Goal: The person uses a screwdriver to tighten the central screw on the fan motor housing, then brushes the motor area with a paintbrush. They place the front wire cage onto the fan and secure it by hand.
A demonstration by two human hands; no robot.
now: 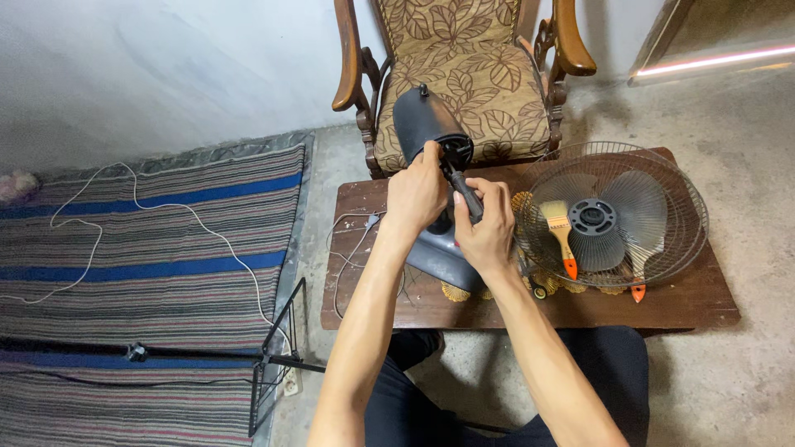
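Observation:
A dark grey fan motor housing (418, 120) stands on its grey base (439, 263) on a low wooden table (696, 302). My left hand (416, 192) grips the housing just below its round front. My right hand (487, 228) holds a black-handled screwdriver (462, 189) with its tip at the motor front. Beside them to the right lies a wire fan guard (686, 194) with the translucent blades (642, 199) inside. A paintbrush (561, 230) with an orange handle rests on the guard.
A wooden armchair (348, 66) with leaf-patterned cushions stands behind the table. A striped rug (149, 248) with a white cable (207, 228) covers the floor on the left. A black stand (273, 360) lies by the table's near left corner. An orange-handled tool (638, 291) pokes out under the guard.

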